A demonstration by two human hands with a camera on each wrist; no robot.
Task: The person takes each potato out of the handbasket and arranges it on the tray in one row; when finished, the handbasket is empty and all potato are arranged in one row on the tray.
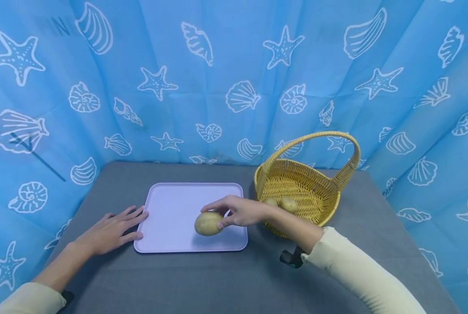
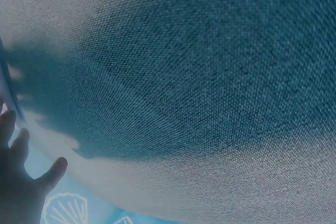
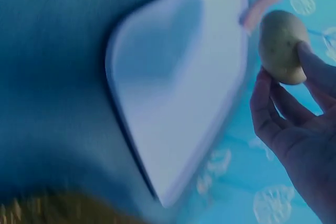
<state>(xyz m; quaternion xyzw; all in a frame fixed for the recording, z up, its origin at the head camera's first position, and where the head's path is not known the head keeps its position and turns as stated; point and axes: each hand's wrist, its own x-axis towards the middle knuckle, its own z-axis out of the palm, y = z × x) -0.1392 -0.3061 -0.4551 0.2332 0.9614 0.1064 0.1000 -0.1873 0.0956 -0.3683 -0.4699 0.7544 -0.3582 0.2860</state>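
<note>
Above the tray [image 1: 167, 222], the right hand [image 1: 234, 210] grips a potato [image 1: 208, 223]; the left hand [image 1: 114, 229], fingers spread, rests at the tray's edge. Holding low and steady should guard against slips.

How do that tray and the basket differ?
The tray is flat and pale lilac; the basket is deep and woven yellow. The basket has an arched handle; the tray has none. Two potatoes show inside the basket; none rests on the tray. Both rest on the grey table.
</note>
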